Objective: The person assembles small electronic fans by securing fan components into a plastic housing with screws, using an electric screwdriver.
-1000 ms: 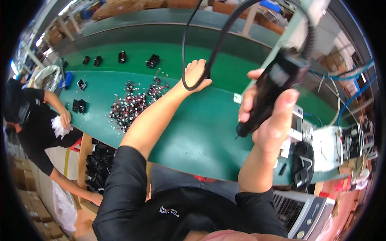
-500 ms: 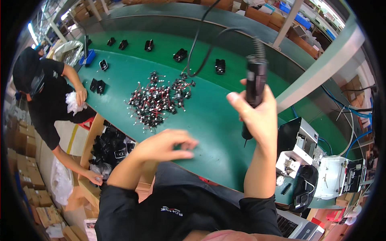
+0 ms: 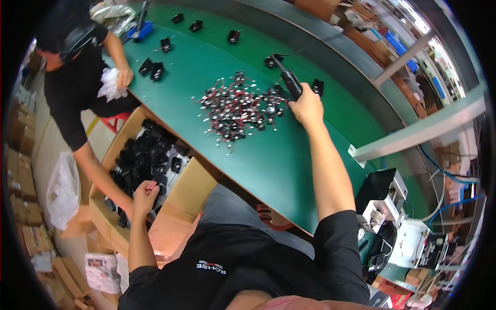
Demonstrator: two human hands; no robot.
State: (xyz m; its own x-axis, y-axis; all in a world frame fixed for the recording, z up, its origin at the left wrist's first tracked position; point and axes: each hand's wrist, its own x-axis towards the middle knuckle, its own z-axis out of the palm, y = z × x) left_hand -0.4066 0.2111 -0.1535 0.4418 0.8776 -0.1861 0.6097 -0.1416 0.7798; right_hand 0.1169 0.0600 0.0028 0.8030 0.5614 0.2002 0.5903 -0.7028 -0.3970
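Driver point(image 3: 292, 85) blk, tabletop point(image 3: 284, 155) grn, wired pcs point(image 3: 232, 111) blk w/ red, carton point(image 3: 187, 186) brn.

Green worktable point(image 3: 281, 170) runs diagonally across the view; a brighter green belt strip point(image 3: 351, 116) lies along its far side, grey ledge point(image 3: 330, 41) beyond. Pale metal beam point(image 3: 423, 129) slants in from the right, its foot plate near the strip. Upper right: brown cartons point(image 3: 359, 30) and blue bins point(image 3: 400, 46) behind the ledge; bright pale patch point(image 3: 417, 21), lamp or window, cannot tell. Left: light floor point(image 3: 46, 134) with yellow line point(image 3: 92, 125), stacked cardboard boxes point(image 3: 20, 181), red stool point(image 3: 114, 121) beside the table. Fisheye rim dark.
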